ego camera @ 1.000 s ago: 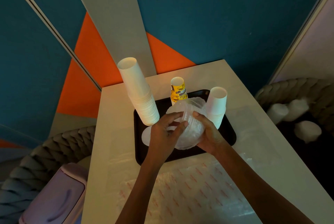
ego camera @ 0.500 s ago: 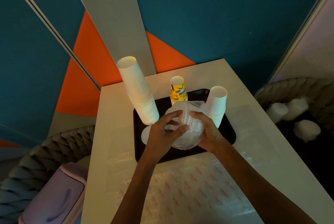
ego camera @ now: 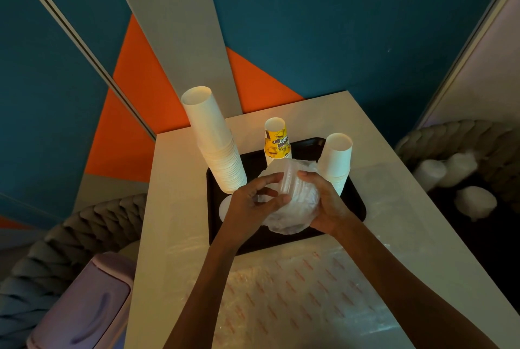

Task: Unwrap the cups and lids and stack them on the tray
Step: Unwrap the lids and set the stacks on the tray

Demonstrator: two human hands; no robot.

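Hands at frame centre, both closed around one crinkled clear-plastic bundle of stacked translucent lids (ego camera: 292, 202), held above the black rectangular tray (ego camera: 356, 208). Left hand (ego camera: 250, 202) grips the bundle's left side, fingers curled over the wrap and the ribbed edge of the lids. Right hand (ego camera: 326, 205) cups the right side, thumb on top near the exposed lid rims. Wrap is partly open at the top; lower part of the bundle is covered by it.

On the tray: tall leaning stack of white paper cups (ego camera: 213, 140) at left of centre, short stack of white paper cups (ego camera: 336, 160) at right, yellow printed paper cup (ego camera: 277, 142) between them toward the back. White round lid (ego camera: 225, 206) lies flat on the tray just left of the left hand.

Tray sits on a pale rectangular surface (ego camera: 174, 208). Clear plastic sheet with red printed marks (ego camera: 295, 286) lies flat on the surface in the lower frame, under both forearms. Lilac plastic bin (ego camera: 84, 306) at lower left, beside the surface.
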